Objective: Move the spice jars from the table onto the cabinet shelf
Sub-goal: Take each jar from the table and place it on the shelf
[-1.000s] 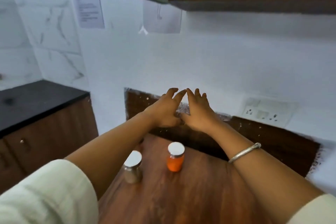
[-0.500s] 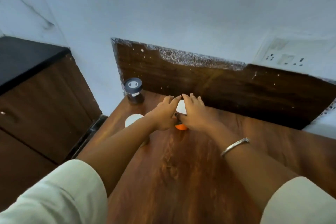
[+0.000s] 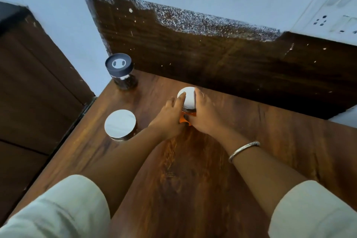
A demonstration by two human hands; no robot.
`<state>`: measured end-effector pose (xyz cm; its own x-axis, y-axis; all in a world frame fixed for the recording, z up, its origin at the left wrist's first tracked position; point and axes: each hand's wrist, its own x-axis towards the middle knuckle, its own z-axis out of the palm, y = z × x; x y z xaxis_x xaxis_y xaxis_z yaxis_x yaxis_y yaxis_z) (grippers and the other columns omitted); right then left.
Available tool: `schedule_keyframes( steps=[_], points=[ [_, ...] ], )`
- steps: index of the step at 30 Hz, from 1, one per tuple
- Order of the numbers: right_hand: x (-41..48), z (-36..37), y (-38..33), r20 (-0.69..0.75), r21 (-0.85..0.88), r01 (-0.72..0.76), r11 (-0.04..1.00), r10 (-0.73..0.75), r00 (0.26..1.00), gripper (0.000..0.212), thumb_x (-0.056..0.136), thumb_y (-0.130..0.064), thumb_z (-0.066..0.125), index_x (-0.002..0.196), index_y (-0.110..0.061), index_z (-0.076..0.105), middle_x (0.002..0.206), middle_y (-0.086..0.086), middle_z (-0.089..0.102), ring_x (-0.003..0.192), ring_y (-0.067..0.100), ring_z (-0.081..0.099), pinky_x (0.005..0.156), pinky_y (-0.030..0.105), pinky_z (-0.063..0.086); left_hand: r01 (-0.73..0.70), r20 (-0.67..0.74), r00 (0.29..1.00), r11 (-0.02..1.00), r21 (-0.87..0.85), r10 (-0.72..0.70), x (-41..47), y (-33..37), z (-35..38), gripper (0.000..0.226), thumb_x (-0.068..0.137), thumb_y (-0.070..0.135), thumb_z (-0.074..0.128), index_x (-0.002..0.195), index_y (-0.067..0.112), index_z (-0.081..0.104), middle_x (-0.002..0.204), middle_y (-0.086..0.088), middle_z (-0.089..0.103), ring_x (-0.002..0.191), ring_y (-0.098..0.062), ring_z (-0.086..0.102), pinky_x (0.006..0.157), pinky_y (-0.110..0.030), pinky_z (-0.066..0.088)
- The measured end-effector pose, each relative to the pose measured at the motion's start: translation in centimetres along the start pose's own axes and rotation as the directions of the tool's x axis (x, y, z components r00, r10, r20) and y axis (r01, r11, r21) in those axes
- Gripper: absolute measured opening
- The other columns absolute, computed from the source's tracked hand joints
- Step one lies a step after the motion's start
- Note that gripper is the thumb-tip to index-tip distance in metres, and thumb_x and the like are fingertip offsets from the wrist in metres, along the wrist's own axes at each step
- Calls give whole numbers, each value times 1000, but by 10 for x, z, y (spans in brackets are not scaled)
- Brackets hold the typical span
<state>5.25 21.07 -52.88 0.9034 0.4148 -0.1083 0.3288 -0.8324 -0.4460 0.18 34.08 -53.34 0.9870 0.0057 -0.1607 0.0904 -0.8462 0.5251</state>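
An orange spice jar with a white lid (image 3: 189,99) stands on the wooden table (image 3: 193,170) near its back panel. My left hand (image 3: 171,116) grips it from the left and my right hand (image 3: 207,115) grips it from the right, fingers curled round its sides. A jar with a shiny silver lid (image 3: 120,124) stands to the left, beside my left forearm. A dark jar with a black lid (image 3: 120,70) sits in the table's back left corner. The cabinet shelf is out of view.
A dark wood back panel (image 3: 212,54) rises behind the table. A brown cabinet (image 3: 34,87) stands to the left, across a narrow gap. A wall socket (image 3: 332,17) is at upper right on the white wall.
My view dropped from the shelf down to the table. Both hands came down from the wall and closed round the orange jar.
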Motion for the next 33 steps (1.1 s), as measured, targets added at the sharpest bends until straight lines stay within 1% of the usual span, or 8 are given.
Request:
schedule_keyframes(
  steps=[4,8,12,19,22,26,29,33],
  points=[
    [6,15,-1,-26,61,-13,998,15,1000,83,90,-27,59,149,-25,0,152,15,18,131,32,38,96,36,46,3,-34,999,999,-51,-5,7,1,15,90,88,17,58,146,34,-9,150,-9,22,125,-27,42,95,-29,45],
    [4,17,3,-72,89,16,996,-9,997,82,90,-23,59,149,-22,2,150,16,20,128,32,41,95,33,46,-8,-95,995,996,-83,0,9,1,21,93,84,13,61,146,32,-5,148,-11,23,126,-27,41,94,-28,43],
    [-4,9,8,-97,131,-3,991,16,995,83,89,-26,61,149,-21,4,150,14,24,129,30,41,93,30,46,-55,-134,990,990,-132,38,6,5,21,97,80,13,64,147,30,-4,153,-11,20,138,-28,27,103,-31,35],
    [-34,-20,10,-124,238,-27,971,58,991,86,89,-30,60,149,-24,-1,153,5,24,134,26,36,97,30,42,-151,-245,965,960,-236,92,-20,38,17,101,79,22,69,147,31,-6,155,-1,13,141,-22,21,110,-38,32],
    [-47,-33,5,-210,190,-15,982,55,976,86,87,-34,61,148,-25,1,152,4,26,133,25,38,93,27,44,-184,-280,955,940,-287,101,-28,54,9,109,74,22,74,147,30,-6,154,0,16,140,-20,23,108,-31,30],
    [-72,-50,-7,-278,268,42,963,35,960,86,85,-33,64,147,-25,6,146,7,33,127,23,43,84,20,42,-234,-364,922,937,-261,128,-44,74,-6,113,69,22,79,149,24,-1,146,-6,28,131,-20,33,104,-34,40],
    [-94,-65,-14,-374,165,59,985,8,927,88,80,-45,65,145,-25,9,137,10,40,118,23,49,77,19,39,-250,-397,910,920,-302,117,-59,85,-17,114,68,24,81,148,28,-1,145,-6,33,130,-17,37,96,-24,38],
    [-125,-94,-22,-417,226,50,973,50,908,92,74,-56,66,144,-30,11,140,7,36,124,23,44,86,24,37,-300,-409,906,847,-439,109,-79,100,-35,103,71,33,77,146,33,7,144,-2,41,128,-15,42,92,-19,37]
  ],
)
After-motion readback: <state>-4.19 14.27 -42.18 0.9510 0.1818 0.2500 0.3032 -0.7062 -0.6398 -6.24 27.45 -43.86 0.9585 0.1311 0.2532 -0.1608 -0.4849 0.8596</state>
